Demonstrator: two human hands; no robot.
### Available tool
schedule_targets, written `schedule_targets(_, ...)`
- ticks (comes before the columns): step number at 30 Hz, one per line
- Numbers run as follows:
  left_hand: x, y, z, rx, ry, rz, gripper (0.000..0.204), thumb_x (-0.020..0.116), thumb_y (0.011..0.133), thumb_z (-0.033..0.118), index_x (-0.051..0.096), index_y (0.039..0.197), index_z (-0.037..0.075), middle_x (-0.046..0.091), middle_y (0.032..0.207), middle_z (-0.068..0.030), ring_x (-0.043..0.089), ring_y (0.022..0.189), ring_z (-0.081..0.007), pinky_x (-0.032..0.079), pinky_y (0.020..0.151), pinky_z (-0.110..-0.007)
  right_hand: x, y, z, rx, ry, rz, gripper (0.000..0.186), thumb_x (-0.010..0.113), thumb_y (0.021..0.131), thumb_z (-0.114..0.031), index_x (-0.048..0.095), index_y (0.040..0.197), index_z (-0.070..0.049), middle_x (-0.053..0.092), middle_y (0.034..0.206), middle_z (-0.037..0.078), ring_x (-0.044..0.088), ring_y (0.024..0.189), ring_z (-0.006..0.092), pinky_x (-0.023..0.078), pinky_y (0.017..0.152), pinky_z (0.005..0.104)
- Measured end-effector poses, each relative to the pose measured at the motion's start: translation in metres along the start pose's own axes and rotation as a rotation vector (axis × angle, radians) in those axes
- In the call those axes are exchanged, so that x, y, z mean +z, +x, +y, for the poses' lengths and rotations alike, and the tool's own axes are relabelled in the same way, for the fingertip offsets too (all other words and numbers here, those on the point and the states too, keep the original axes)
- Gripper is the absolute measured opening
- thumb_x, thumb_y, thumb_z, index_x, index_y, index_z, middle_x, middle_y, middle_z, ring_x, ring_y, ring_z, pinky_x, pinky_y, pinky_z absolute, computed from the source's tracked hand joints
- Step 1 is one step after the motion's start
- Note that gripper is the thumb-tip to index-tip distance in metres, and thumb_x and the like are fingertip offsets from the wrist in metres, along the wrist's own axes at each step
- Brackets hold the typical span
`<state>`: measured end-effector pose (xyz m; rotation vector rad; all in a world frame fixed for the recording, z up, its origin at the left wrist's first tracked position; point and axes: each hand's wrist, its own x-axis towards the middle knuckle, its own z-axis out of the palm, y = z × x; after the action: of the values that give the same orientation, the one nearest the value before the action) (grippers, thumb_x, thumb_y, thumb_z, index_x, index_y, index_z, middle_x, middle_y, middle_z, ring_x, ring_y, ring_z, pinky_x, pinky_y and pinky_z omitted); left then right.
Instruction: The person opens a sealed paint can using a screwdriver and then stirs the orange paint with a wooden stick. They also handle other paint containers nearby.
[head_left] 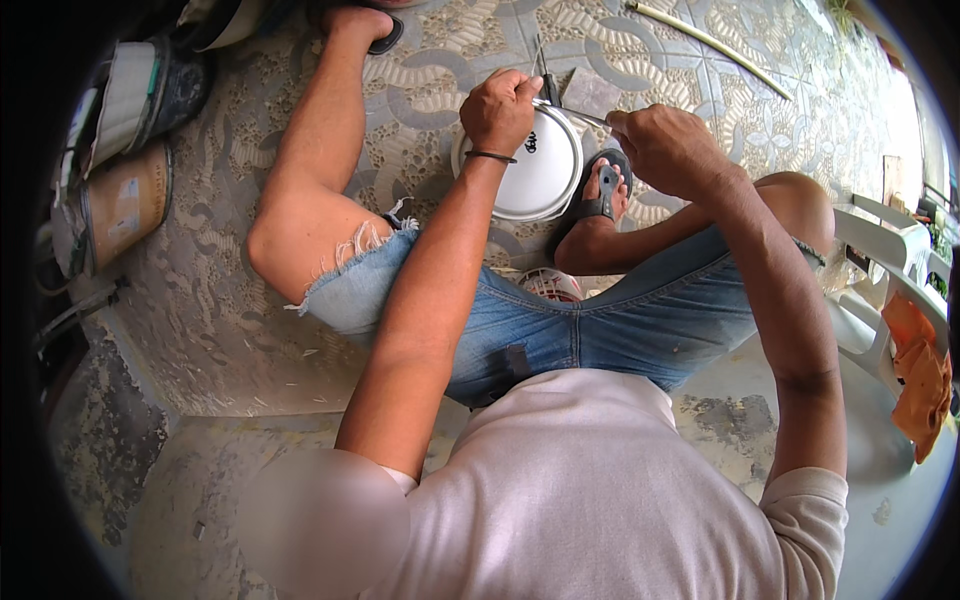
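My left hand (pixel 500 115) is closed on a thin metal rod (pixel 575 112) above a round white lid (pixel 520 180) with a black marking, on a container between my feet. My right hand (pixel 660 145) grips the rod's other side, to the right of the lid. A black object (pixel 548 90) with a thin spike sits just beyond my left hand; whether I touch it is unclear. A flat grey piece (pixel 592 90) lies on the patterned floor behind the rod.
A pale pole (pixel 710 48) lies on the patterned floor (pixel 430 80). Pails (pixel 135 95) and a tan carton or drum (pixel 125 205) stand at left. A white plastic chair (pixel 895 240) with orange cloth (pixel 915 370) is at right. Another container (pixel 550 285) sits partly hidden below my legs.
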<state>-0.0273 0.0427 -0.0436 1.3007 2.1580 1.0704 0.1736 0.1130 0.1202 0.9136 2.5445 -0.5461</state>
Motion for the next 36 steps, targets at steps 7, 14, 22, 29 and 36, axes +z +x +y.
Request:
schedule_targets(7,0.001,-0.003,0.001,0.037,-0.010,0.062,0.024,0.075,0.091,0.034,0.075,0.086,0.011,0.075,0.090,-0.0078,0.070,0.081,-0.0371,0.054,0.068,-0.047,-0.017,0.013,-0.008,-0.110,-0.082,-0.018,0.015,0.061,0.090,-0.003,0.071,0.100,0.002,0.073,0.088,0.024,0.075,0.089,0.0410,0.059,0.080,0.0497)
schedule_targets(14,0.004,-0.009,0.000,0.082,-0.010,0.073,0.023,0.075,0.090,0.033,0.075,0.084,0.011,0.074,0.090,-0.0087,0.070,0.081,-0.0377,0.054,0.068,-0.047,-0.037,0.028,-0.027,-0.150,-0.081,-0.023,0.009,0.066,0.083,-0.003,0.071,0.090,0.002,0.075,0.089,0.021,0.076,0.090,0.0386,0.062,0.078,0.0474)
schedule_targets(22,0.007,0.000,0.001,-0.039,-0.050,0.150,0.027,0.076,0.093,0.035,0.076,0.086,0.009,0.074,0.086,-0.0126,0.070,0.076,-0.0366,0.053,0.068,-0.047,0.039,-0.016,-0.056,-0.004,-0.282,0.277,0.021,0.060,0.094,-0.009,0.071,0.106,0.004,0.074,0.083,0.017,0.077,0.076,0.0293,0.063,0.066,0.0371)
schedule_targets(29,0.008,0.000,0.006,-0.029,0.009,0.178,0.025,0.073,0.095,0.032,0.074,0.087,0.009,0.074,0.090,-0.0109,0.071,0.083,-0.0378,0.054,0.071,-0.048,0.014,0.007,-0.003,-0.106,-0.186,0.092,0.024,0.061,0.093,-0.004,0.065,0.115,0.004,0.072,0.080,0.020,0.076,0.073,0.0321,0.062,0.059,0.0417)
schedule_targets(36,0.008,-0.003,-0.003,-0.006,-0.108,0.194,0.019,0.074,0.095,0.026,0.073,0.094,0.007,0.073,0.094,-0.0132,0.071,0.085,-0.0379,0.055,0.074,-0.045,-0.038,0.057,0.022,-0.281,-0.137,0.033,0.015,0.062,0.084,-0.003,0.075,0.090,0.001,0.075,0.088,0.021,0.075,0.091,0.0398,0.061,0.076,0.0503)
